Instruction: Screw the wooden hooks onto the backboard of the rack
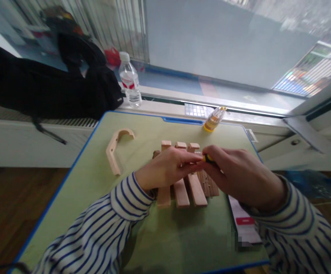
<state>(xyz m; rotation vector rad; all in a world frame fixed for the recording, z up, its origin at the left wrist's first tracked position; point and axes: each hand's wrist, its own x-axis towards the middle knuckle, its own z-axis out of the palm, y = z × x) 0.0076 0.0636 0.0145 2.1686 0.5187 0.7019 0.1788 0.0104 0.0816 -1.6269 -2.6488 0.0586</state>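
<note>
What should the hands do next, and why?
Maybe the right hand could give the yellow-and-black thing a small twist, with the left hand steady. The right hand pinches it above the wood pieces, and the left hand's fingers reach close to it. It might be a tool handle, but most of it is hidden, so that's a guess.

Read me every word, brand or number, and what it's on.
No text can be read.
Bottle's red label: too blurred.
Yellow-bottomed container: any lettering too blurred.
Phone-like slab with red band: too blurred.
Black bag's pale tag: too small.
Yellow handle in the right hand: none visible.
</note>
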